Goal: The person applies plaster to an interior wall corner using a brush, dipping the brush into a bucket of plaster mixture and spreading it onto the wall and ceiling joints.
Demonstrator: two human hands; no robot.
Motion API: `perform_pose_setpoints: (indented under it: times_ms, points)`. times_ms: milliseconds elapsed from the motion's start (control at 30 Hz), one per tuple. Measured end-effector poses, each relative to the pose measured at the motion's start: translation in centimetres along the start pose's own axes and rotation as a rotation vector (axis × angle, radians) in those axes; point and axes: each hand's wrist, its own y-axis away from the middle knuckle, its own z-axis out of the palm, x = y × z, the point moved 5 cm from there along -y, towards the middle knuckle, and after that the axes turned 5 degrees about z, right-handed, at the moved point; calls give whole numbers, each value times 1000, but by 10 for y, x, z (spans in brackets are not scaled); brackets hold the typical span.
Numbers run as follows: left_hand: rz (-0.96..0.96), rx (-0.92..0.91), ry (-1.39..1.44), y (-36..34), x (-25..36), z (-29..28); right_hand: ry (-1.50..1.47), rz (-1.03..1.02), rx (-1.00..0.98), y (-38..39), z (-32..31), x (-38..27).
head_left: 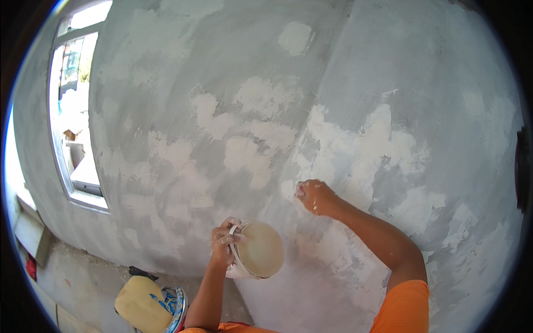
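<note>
My left hand (223, 243), smeared with white, grips a pale round bucket (262, 251) by its rim and handle. The bucket's mouth faces up toward me, and its inside looks cream-coloured. To the right and higher, my right hand (315, 197) is closed against the grey wall (233, 72), with white smears on its skin. Whatever the right fingers hold is hidden or too small to make out. White filler patches (355, 144) spread over the wall around and above that hand, uneven at their edges.
A tall window (78, 116) with a pale frame opens in the wall at left. On the floor (72, 277) at lower left stand a yellow plastic container (143, 306) and a blue-and-white patterned item (173, 304). A small dark object (143, 272) lies behind them.
</note>
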Motion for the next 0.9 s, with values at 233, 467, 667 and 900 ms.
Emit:
perform_pose_setpoints:
  times_ms: [233,467,667,900]
  points:
    - [27,50,78,4,17,8,130,182,552,46,-145,40]
    - [74,25,41,-8,27,2,597,-174,513,77,-48,41]
    - [156,32,3,-8,23,4,407,-275,218,105,14,-3]
    - [153,12,194,-2,53,6,57,97,560,86,-119,32]
